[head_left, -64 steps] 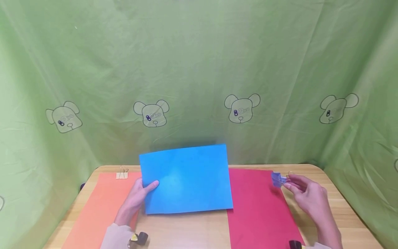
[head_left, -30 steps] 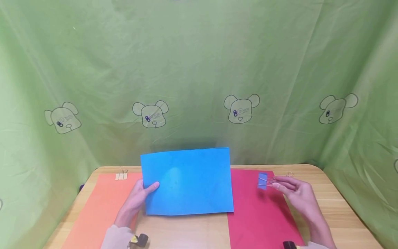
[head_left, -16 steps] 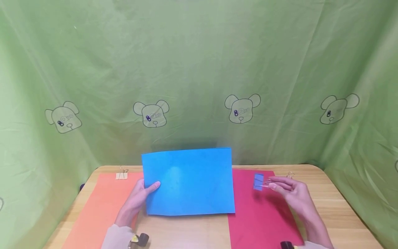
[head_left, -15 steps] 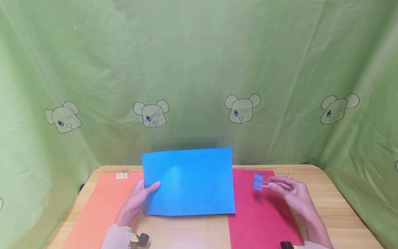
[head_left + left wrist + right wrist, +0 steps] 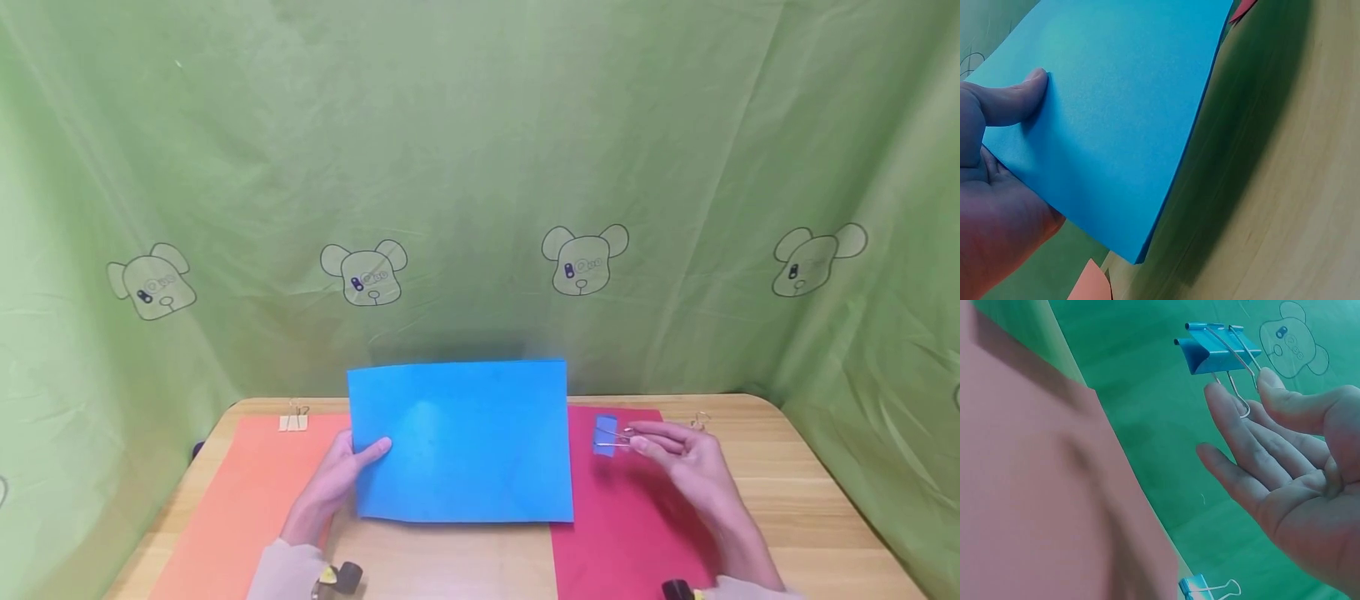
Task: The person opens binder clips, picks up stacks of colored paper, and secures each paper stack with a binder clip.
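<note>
My left hand (image 5: 352,458) grips the left edge of a stack of blue paper (image 5: 459,442), held tilted up above the wooden table (image 5: 810,508). Its thumb (image 5: 1013,100) presses on the top sheet (image 5: 1122,112). My right hand (image 5: 636,440) pinches the wire handles of a blue binder clip (image 5: 605,435) over a red sheet (image 5: 630,525). The clip hangs just right of the blue paper's right edge, apart from it. In the right wrist view the clip (image 5: 1213,353) is held between thumb and fingertips (image 5: 1219,394).
An orange sheet (image 5: 232,500) lies on the table's left half with a beige binder clip (image 5: 293,419) at its far edge. Another clip (image 5: 701,420) lies near the table's far right; a second blue clip (image 5: 1200,589) shows low in the right wrist view. Green cloth (image 5: 480,167) surrounds the table.
My right hand has carried the blue clip leftward over the red sheet, closer to the blue paper. The blue paper has shifted slightly right and lower in my left hand.
</note>
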A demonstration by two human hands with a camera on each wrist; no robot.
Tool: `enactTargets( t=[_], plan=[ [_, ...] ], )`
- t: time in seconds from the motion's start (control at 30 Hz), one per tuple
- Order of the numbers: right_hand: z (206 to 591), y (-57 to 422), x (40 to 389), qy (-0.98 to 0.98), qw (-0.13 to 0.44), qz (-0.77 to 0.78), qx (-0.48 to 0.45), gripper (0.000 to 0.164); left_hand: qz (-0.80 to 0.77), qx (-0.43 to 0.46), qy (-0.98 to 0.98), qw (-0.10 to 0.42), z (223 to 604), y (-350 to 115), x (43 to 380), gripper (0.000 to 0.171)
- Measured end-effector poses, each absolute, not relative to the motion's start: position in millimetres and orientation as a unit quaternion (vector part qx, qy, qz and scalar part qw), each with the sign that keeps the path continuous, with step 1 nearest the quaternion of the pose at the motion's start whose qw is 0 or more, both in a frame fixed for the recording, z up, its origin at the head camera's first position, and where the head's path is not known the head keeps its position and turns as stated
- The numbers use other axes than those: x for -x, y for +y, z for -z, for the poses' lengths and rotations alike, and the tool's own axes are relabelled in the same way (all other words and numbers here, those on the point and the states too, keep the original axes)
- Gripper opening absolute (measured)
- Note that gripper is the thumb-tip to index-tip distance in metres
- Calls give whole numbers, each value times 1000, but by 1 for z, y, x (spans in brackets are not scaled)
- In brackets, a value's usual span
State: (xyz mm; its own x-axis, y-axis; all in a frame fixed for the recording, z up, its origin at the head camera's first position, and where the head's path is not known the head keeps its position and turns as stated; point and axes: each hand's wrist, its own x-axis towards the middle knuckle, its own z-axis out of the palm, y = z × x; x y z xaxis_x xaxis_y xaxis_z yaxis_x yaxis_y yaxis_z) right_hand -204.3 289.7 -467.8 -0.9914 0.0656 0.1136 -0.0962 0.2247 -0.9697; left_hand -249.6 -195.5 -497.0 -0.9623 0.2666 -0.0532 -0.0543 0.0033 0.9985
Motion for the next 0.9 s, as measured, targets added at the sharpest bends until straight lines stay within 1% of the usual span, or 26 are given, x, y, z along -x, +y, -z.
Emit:
enactTargets(
  t=[0.17, 0.4, 0.7, 0.9],
  plan=[
    [470, 286, 206, -772, 59, -632, -30, 45, -705, -73, 696, 115, 496, -195, 249, 41],
    [472, 285, 208, -765, 53, -639, -60, 42, -702, -74, 699, 118, 496, -195, 249, 43],
    [472, 279, 208, -768, 37, -638, -49, 45, -693, -75, 706, 124, 497, -192, 249, 53],
    [471, 276, 209, -766, 25, -641, -44, 48, -692, -79, 706, 131, 497, -190, 248, 52]
  ],
)
